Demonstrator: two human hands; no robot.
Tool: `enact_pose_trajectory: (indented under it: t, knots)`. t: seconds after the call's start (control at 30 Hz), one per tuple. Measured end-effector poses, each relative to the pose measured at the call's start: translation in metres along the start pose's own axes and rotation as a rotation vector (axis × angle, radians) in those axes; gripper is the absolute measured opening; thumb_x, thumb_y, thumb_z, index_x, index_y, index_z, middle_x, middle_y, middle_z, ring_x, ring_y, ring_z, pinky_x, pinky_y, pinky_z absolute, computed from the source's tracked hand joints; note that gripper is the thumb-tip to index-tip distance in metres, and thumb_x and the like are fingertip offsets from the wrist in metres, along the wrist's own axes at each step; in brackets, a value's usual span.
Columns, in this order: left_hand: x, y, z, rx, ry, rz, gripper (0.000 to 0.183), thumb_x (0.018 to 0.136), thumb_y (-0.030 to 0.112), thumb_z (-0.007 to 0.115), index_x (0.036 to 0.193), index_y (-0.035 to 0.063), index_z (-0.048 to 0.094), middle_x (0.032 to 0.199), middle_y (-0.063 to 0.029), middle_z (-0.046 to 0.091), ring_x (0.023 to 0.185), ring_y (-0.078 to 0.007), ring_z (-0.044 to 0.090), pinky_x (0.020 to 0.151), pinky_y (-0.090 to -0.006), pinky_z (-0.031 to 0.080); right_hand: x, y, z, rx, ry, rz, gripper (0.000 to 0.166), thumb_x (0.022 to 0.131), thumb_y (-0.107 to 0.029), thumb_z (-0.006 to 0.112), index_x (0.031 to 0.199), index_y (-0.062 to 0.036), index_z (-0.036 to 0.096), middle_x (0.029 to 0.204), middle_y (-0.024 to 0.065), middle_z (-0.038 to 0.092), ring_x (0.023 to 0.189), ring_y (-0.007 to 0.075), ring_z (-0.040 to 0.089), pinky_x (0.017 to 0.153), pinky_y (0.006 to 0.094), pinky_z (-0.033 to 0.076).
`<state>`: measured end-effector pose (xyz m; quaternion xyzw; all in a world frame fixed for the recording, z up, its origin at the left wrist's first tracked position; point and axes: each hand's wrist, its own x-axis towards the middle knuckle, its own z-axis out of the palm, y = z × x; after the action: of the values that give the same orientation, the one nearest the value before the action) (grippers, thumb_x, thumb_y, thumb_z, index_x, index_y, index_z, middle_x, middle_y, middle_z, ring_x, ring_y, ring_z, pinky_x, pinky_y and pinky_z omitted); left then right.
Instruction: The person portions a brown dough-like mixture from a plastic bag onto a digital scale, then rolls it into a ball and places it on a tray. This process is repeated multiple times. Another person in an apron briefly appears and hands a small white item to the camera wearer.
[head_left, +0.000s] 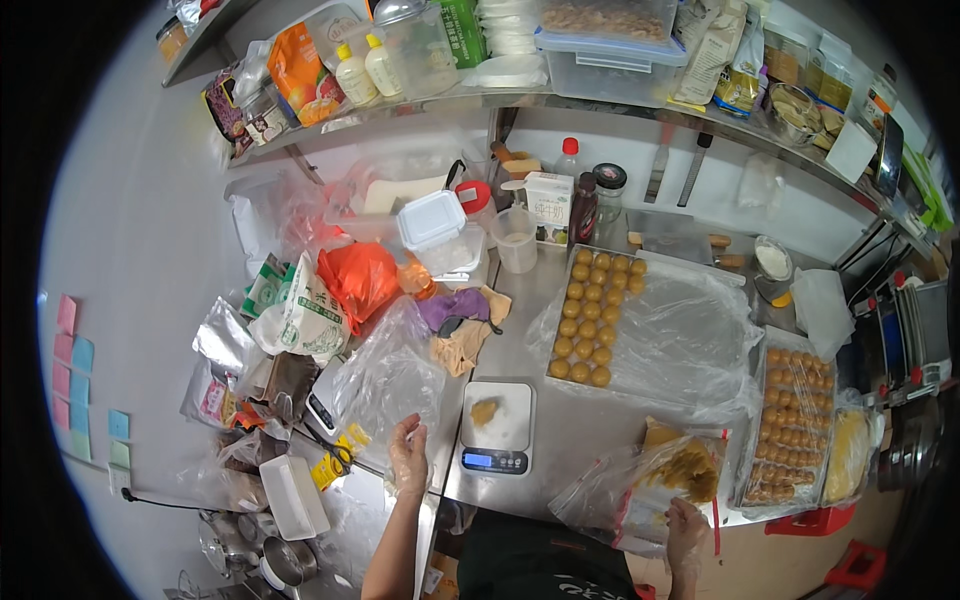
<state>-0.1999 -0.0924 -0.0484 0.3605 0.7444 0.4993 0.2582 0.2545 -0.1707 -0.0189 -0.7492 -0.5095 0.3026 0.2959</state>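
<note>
A small lump of yellow-brown paste lies on a white digital kitchen scale. To the left of the scale my left hand is raised with its fingers apart, holding nothing. My right hand is at the lower edge of an opened plastic bag holding a larger mass of the same paste; whether its fingers hold anything cannot be told. Beyond the bag, a tray lined with plastic film bears rows of round paste balls along its left side.
At the right, a second tray of balls is wrapped in film beside a bag of yellow stuff. Cloths, scissors, a white plastic box and bags crowd the left. Bottles and a milk carton stand under the loaded shelf.
</note>
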Motion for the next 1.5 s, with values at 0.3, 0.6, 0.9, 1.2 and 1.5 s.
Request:
enact_pose_trajectory:
  t: [0.3, 0.6, 0.9, 1.2, 1.5]
  knots:
    - [0.0, -0.006, 0.005, -0.025, -0.012, 0.01, 0.029, 0.087, 0.01, 0.06, 0.114, 0.0002, 0.058, 0.107, -0.0113, 0.061, 0.099, -0.0186, 0.057, 0.085, -0.0301, 0.045, -0.006, 0.01, 0.001, 0.003, 0.065, -0.028, 0.021, 0.082, 0.0, 0.061, 0.102, 0.0058, 0.064, 0.082, 0.0147, 0.067, 0.07, 0.0192, 0.066, 0.062, 0.0287, 0.052]
    - [0.001, 0.013, 0.041, 0.41, -0.161, 0.42, 0.055, 0.07, 0.015, 0.079, 0.117, -0.001, 0.054, 0.107, -0.0152, 0.057, 0.1, -0.0302, 0.054, 0.083, -0.0379, 0.046, 0.03, -0.083, 0.084, 0.061, -0.114, -0.483, 0.019, 0.077, -0.001, 0.069, 0.095, -0.0005, 0.064, 0.082, 0.0113, 0.064, 0.071, 0.0205, 0.064, 0.065, 0.0303, 0.052]
    - [0.019, 0.005, 0.059, 0.571, -0.306, 0.466, 0.052, 0.063, 0.016, 0.077, 0.11, 0.0049, 0.06, 0.109, -0.0143, 0.059, 0.099, -0.0346, 0.052, 0.086, -0.0415, 0.045, 0.098, -0.163, 0.262, 0.177, -0.384, -0.615, 0.033, 0.073, -0.003, 0.069, 0.106, -0.0035, 0.062, 0.102, 0.0167, 0.061, 0.082, 0.0311, 0.063, 0.073, 0.0377, 0.052]
    - [0.029, -0.01, 0.067, 0.367, -0.329, 0.523, 0.039, 0.066, 0.006, 0.073, 0.103, 0.0057, 0.063, 0.097, -0.0153, 0.061, 0.091, -0.0366, 0.055, 0.081, -0.0434, 0.046, 0.111, -0.147, 0.3, 0.186, -0.452, -0.504, 0.025, 0.074, -0.002, 0.07, 0.099, -0.0031, 0.067, 0.09, 0.0094, 0.063, 0.073, 0.019, 0.063, 0.067, 0.0309, 0.052]
    - [0.034, -0.015, 0.071, 0.405, -0.417, 0.506, 0.042, 0.068, 0.007, 0.074, 0.109, 0.0073, 0.066, 0.103, -0.017, 0.062, 0.098, -0.035, 0.056, 0.085, -0.0413, 0.047, 0.115, -0.16, 0.285, 0.365, -0.605, 0.002, 0.018, 0.079, -0.004, 0.069, 0.096, -0.0016, 0.065, 0.089, 0.0099, 0.065, 0.076, 0.016, 0.065, 0.067, 0.0278, 0.053]
